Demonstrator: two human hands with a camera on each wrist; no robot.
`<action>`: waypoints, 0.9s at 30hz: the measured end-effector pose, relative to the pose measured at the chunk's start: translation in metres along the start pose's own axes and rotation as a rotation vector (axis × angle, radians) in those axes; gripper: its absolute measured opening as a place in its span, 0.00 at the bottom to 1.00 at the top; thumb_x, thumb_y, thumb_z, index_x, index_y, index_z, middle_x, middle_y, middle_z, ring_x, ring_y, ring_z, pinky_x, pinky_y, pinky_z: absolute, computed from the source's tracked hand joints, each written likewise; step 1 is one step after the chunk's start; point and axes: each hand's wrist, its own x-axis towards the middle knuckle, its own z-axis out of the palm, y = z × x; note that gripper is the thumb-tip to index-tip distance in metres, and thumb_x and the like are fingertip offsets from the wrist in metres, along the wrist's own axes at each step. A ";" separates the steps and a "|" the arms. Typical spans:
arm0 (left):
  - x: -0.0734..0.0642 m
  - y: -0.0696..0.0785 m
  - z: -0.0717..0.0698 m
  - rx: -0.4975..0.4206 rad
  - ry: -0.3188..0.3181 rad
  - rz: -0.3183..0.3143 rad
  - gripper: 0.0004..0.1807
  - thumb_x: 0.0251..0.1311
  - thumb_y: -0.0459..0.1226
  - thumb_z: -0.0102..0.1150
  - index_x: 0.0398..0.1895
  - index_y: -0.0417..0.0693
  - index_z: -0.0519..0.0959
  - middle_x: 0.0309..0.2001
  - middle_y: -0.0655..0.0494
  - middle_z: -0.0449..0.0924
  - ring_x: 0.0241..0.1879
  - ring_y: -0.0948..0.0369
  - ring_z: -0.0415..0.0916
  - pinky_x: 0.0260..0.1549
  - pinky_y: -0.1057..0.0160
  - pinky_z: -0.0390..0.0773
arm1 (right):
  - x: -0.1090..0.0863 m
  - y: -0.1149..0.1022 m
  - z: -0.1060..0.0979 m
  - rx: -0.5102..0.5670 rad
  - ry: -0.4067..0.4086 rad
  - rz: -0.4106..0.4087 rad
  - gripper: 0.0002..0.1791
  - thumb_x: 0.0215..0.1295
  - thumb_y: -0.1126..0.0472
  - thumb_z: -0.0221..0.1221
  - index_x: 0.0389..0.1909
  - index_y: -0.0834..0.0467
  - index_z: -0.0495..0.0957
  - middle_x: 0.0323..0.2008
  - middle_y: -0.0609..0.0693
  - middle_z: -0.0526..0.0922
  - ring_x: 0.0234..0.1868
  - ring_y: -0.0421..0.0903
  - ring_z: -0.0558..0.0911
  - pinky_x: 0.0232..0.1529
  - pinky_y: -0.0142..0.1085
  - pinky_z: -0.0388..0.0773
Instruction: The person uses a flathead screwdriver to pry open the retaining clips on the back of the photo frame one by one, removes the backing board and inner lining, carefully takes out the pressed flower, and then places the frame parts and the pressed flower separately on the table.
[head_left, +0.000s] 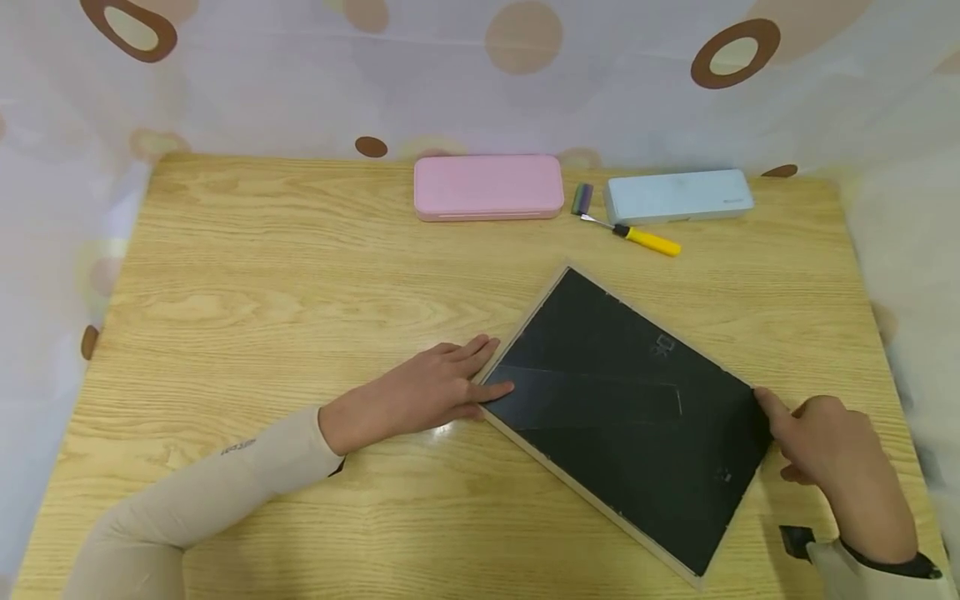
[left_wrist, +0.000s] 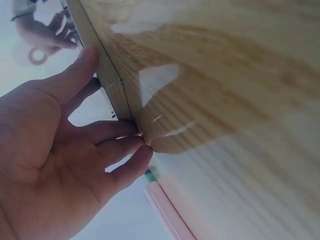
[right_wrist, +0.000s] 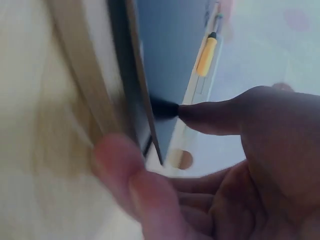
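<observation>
A flat rectangular board (head_left: 600,450) with a black face and pale wooden sides lies slanted on the table. My left hand (head_left: 423,387) rests at its left corner, one finger lying on the black face and the others along the side. In the left wrist view, the left hand (left_wrist: 65,140) has its thumb against the wooden side. At the right corner, my right hand (head_left: 832,450) grips the board, thumb on the black face. In the right wrist view, the right hand (right_wrist: 200,160) has fingers curled by the edge; a dark strip shows between thin rim and wood, blurred.
Behind the board lie a yellow-handled screwdriver (head_left: 652,242) and a small dark striped piece (head_left: 582,199) at its tip. A pink case (head_left: 487,187) and a pale blue case (head_left: 678,196) stand along the table's back edge. Patterned curtain (head_left: 450,67) hangs behind.
</observation>
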 end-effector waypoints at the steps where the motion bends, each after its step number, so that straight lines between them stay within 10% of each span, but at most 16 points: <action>1: 0.000 0.000 0.000 0.007 0.009 0.001 0.27 0.68 0.51 0.58 0.70 0.61 0.73 0.73 0.35 0.61 0.72 0.47 0.61 0.58 0.53 0.73 | 0.001 0.001 0.001 0.013 0.001 0.002 0.46 0.77 0.35 0.33 0.25 0.70 0.81 0.15 0.51 0.82 0.19 0.49 0.84 0.32 0.53 0.79; 11: -0.006 0.013 0.003 0.108 0.078 0.006 0.28 0.66 0.53 0.61 0.68 0.62 0.75 0.66 0.35 0.71 0.67 0.46 0.69 0.56 0.53 0.76 | 0.011 -0.002 -0.003 0.036 0.079 -0.036 0.46 0.77 0.36 0.37 0.38 0.78 0.81 0.16 0.52 0.83 0.20 0.49 0.84 0.33 0.53 0.78; 18: -0.014 0.038 0.001 0.304 0.097 0.073 0.29 0.62 0.51 0.66 0.68 0.64 0.75 0.54 0.43 0.83 0.57 0.50 0.79 0.52 0.58 0.77 | 0.035 -0.018 -0.017 0.003 0.143 -0.167 0.39 0.76 0.38 0.41 0.26 0.68 0.81 0.16 0.52 0.81 0.19 0.50 0.80 0.22 0.42 0.73; 27: -0.010 0.064 -0.002 0.469 0.094 0.212 0.29 0.60 0.39 0.68 0.66 0.67 0.77 0.16 0.66 0.78 0.22 0.64 0.65 0.30 0.68 0.61 | 0.078 -0.058 -0.038 -0.098 0.211 -0.341 0.40 0.76 0.45 0.50 0.57 0.86 0.66 0.48 0.81 0.75 0.42 0.71 0.80 0.38 0.59 0.77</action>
